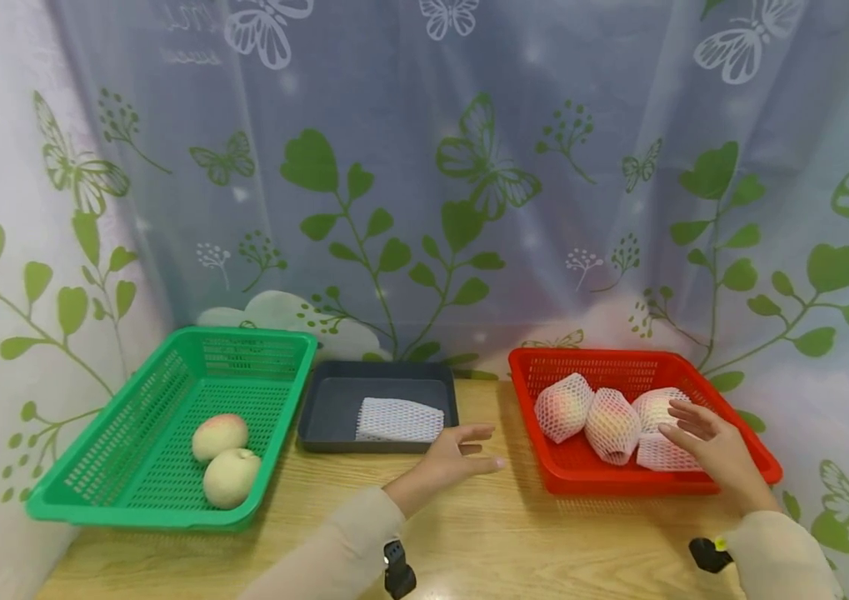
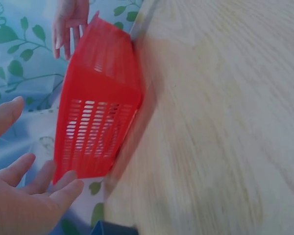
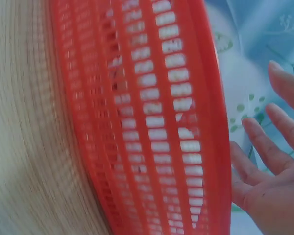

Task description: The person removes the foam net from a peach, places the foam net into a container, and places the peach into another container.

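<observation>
1. Left hand hovers over the bare table, between the grey tray and the red basket. Its fingers are spread and relaxed, and it holds nothing. It would serve best kept free and close to the basket front, ready to take hold of a net.

2. Right hand is over the right end of the red basket, fingers straight and slightly parted, with nothing gripped. The fingertips lie on or just above the nearest netted fruit; I cannot tell if they touch.

3. Three netted fruits lie in the basket: that one, a middle one and a left one, packed touching. I judge the nearest is the one to lift. Curl the fingers round its body, not just the foam mesh, which could slide off or tear.

4. Lift straight up so the neighbours do not roll, and clear the basket's front wall.

5. Further left, one empty net lies in the grey tray.

6. The green basket holds two bare fruits, touching each other.
</observation>
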Demonstrator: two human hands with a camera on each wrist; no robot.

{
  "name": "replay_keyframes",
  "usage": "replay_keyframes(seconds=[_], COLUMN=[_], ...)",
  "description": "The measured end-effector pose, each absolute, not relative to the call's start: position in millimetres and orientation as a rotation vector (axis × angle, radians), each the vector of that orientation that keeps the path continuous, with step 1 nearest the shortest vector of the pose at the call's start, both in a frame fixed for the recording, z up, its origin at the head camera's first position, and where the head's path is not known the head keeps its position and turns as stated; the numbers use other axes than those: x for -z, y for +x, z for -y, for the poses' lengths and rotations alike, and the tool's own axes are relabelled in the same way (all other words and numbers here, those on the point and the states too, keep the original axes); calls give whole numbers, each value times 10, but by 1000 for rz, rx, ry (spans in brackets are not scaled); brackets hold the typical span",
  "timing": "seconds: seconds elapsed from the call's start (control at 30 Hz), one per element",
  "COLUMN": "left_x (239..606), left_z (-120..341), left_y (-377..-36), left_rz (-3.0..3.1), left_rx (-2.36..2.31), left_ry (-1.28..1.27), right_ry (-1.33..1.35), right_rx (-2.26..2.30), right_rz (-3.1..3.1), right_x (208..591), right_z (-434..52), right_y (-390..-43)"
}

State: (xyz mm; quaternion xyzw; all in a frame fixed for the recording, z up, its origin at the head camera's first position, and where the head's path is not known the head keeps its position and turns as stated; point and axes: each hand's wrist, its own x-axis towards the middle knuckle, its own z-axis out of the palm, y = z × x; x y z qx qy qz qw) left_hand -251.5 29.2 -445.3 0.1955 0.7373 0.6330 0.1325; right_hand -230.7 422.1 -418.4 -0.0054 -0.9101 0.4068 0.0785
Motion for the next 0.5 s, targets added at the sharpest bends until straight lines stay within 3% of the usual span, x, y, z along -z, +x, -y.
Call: replay_keyframes(seconds=[0.5], left_x=[4606], left_z=[-725], left_y=[-2480], left_rz=[-1978], left_rx=[-1938], left_ry=[394], right_ry=[22], right_rx=[-1196], right_rz=[2826], right_x=[4225], right_z=[-4622], right_y=[-2408])
